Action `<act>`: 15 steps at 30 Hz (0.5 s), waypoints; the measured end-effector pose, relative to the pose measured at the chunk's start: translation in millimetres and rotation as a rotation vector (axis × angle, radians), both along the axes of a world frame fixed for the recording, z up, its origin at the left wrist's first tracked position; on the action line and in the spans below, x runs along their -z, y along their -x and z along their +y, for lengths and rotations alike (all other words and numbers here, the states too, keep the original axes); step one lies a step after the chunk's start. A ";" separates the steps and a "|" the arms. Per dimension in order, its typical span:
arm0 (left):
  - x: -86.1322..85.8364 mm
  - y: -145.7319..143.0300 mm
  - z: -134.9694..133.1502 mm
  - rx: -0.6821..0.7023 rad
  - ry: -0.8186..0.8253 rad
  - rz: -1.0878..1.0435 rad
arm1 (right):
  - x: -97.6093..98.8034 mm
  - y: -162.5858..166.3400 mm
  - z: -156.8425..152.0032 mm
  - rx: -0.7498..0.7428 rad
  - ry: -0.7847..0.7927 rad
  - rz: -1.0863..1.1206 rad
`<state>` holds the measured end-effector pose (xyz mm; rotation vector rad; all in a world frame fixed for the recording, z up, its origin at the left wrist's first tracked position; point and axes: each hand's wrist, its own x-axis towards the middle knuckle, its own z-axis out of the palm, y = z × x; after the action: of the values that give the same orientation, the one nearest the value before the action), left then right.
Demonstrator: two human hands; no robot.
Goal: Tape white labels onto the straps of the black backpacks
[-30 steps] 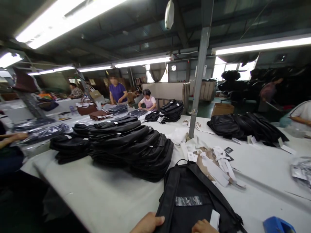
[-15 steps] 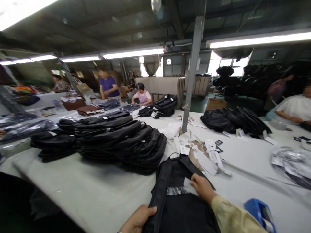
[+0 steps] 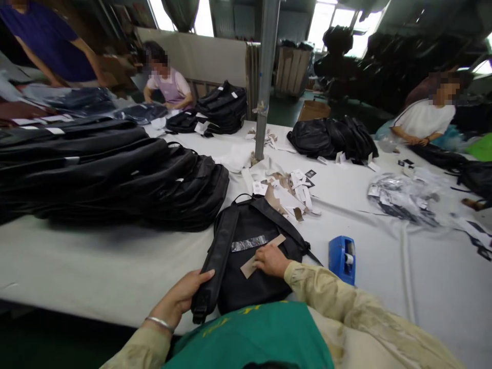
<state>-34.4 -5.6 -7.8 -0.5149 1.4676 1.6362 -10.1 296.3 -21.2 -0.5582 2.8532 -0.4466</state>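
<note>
A black backpack [image 3: 246,287] lies on the white table in front of me with its straps facing up. My left hand [image 3: 186,289] grips the padded shoulder strap [image 3: 222,246] near its lower end, thumb on top. My right hand [image 3: 271,260], fingers pinched together, holds a tan strip of card [image 3: 248,267] slantwise over the back panel. Just above that strip, a shiny plastic-wrapped band [image 3: 249,243] crosses the panel.
A blue tape dispenser [image 3: 341,260] stands to the right. Stacked black backpacks [image 3: 115,179] fill the left. Paper scraps [image 3: 288,192] lie beyond the bag near a grey post [image 3: 265,77]. Clear plastic bags [image 3: 400,197] are farther right. Several co-workers sit or stand around the table.
My view has tipped downward. The piece in my right hand showed white before and now shows tan, lying lower across the panel. My left hand stays on the strap.
</note>
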 end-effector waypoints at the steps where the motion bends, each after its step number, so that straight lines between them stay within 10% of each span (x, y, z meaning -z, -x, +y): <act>1: 1.6 1.3 -0.9 0.008 -0.002 -0.005 | 3.2 -2.2 2.7 0.037 -0.030 -0.022; 9: 2.0 6.9 -1.9 0.031 -0.033 -0.051 | 1.1 16.2 22.4 -0.082 -0.264 -0.034; 15: -3.2 19.0 -14.8 0.027 -0.073 -0.104 | -4.0 25.7 11.2 0.101 0.061 -0.392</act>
<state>-53.4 -20.4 -4.6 -0.5292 1.3286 1.6112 -35.8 307.4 -17.2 -0.2958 2.5042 -0.5894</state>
